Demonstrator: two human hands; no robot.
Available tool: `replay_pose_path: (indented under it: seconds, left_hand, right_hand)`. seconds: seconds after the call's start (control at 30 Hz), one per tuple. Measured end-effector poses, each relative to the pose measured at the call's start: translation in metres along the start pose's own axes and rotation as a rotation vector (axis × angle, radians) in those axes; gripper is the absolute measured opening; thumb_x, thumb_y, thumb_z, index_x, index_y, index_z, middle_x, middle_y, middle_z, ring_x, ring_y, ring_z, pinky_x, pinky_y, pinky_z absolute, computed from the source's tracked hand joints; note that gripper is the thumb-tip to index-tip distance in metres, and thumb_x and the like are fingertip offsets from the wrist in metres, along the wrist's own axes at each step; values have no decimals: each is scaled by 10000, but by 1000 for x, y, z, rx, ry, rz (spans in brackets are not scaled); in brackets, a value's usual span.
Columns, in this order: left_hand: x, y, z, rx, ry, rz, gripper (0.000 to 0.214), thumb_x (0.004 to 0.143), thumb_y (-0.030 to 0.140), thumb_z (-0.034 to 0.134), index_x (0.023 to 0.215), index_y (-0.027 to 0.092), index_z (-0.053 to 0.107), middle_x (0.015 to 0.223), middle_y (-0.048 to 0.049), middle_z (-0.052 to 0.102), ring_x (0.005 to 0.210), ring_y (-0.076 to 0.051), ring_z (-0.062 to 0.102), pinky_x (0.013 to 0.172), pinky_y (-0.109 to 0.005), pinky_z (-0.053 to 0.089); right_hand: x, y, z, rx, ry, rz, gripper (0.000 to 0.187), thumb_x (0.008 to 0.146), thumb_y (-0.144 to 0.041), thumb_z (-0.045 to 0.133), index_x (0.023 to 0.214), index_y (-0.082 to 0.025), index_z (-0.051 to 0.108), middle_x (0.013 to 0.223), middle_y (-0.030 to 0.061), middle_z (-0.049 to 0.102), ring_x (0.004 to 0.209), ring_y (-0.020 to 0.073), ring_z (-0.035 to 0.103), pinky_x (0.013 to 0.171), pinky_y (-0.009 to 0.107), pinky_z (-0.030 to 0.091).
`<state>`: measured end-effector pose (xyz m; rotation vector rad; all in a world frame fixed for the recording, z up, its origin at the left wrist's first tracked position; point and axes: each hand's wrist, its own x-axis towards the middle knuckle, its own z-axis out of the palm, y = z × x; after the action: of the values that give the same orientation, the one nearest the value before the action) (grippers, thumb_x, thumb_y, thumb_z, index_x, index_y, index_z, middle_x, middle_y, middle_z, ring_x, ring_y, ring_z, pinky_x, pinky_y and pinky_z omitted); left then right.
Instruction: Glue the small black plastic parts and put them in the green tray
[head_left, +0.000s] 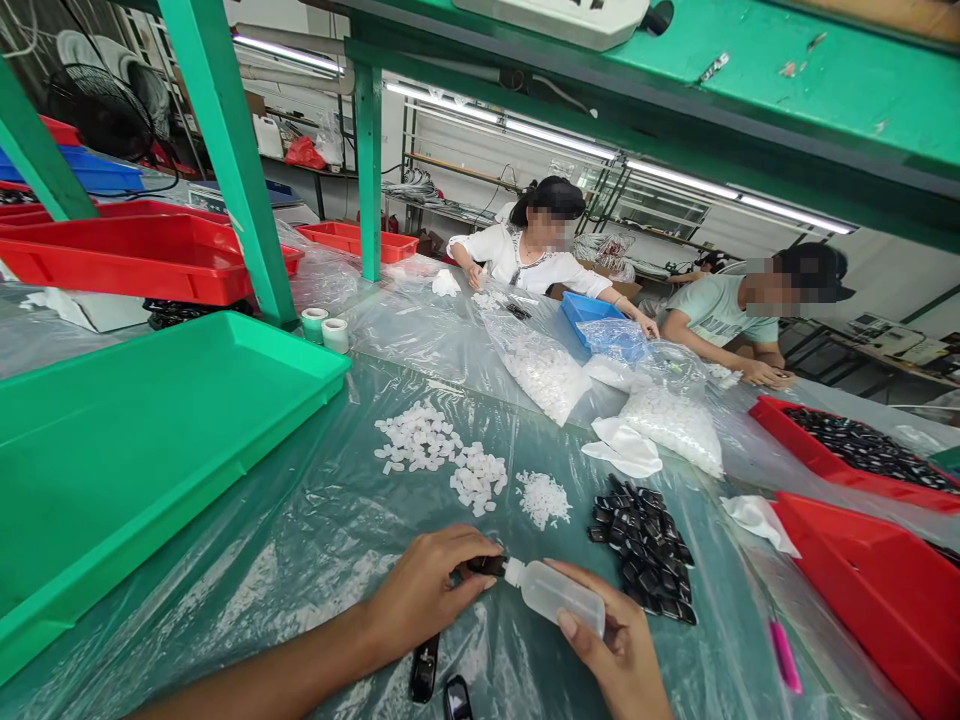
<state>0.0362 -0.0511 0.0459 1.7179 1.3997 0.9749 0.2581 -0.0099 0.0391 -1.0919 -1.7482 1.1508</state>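
Note:
Between thumb and fingers my left hand [435,585] pinches a small glossy black plastic piece [487,566]. My right hand [611,635] is wrapped round a translucent white squeeze bottle [562,597], tilted so its nozzle end meets the black piece. Whether liquid comes out cannot be seen. Below my left hand lie two longer black pieces, one black casing [425,668] and another black casing [457,698] cut by the frame edge. A heap of black pieces [645,545] sits right of the bottle. Beyond my hands are piles of small white parts [478,478].
A large green tray [187,400] stands at left, a red tray [862,600] at right. Plastic bags of white parts [671,425] lie farther back. Green posts [225,150] rise at left, under a green overhead shelf [787,100]. Two people work across the table. A pink pen-like object [784,655] lies at right.

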Motion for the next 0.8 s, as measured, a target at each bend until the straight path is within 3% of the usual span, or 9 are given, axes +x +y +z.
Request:
replay_pose_path:
  seconds: [0.23, 0.43, 0.63, 0.8]
  left_hand:
    - [2, 3, 1, -95, 18, -46, 212, 827, 284, 568, 1023, 260, 642, 914, -32, 641, 775, -159, 590, 643, -220, 466]
    - [3, 1, 1, -146, 30, -67, 201, 815, 282, 577, 999, 242, 647, 906, -34, 642, 772, -160, 577, 638, -224, 459]
    - [3, 4, 0, -228, 63, -116, 192, 805, 301, 586, 969, 222, 650, 882, -31, 659, 751, -157, 585, 661, -233, 468]
    - [3, 3, 1, -228, 75, -107, 179, 794, 279, 601, 959, 226, 644, 890, -21, 654, 760, -154, 583, 666, -230, 468]
  right_hand:
    - [1, -1, -1, -6, 14, -17, 392, 737, -490, 623, 974, -186, 694, 981, 123, 685, 859, 285, 642, 707, 320, 535]
    - [0, -4, -1, 36, -29, 29, 384, 747, -479, 617, 994, -192, 680, 993, 121, 678, 874, 279, 633, 726, 314, 527]
    - [3, -12, 2, 137, 9, 108, 438, 716, -518, 630, 1006, -195, 684, 936, 115, 687, 775, 273, 645, 606, 299, 544]
    - [4, -13, 2, 156, 11, 128, 418, 695, -505, 656, 986, -208, 692, 922, 97, 689, 768, 261, 643, 605, 275, 533]
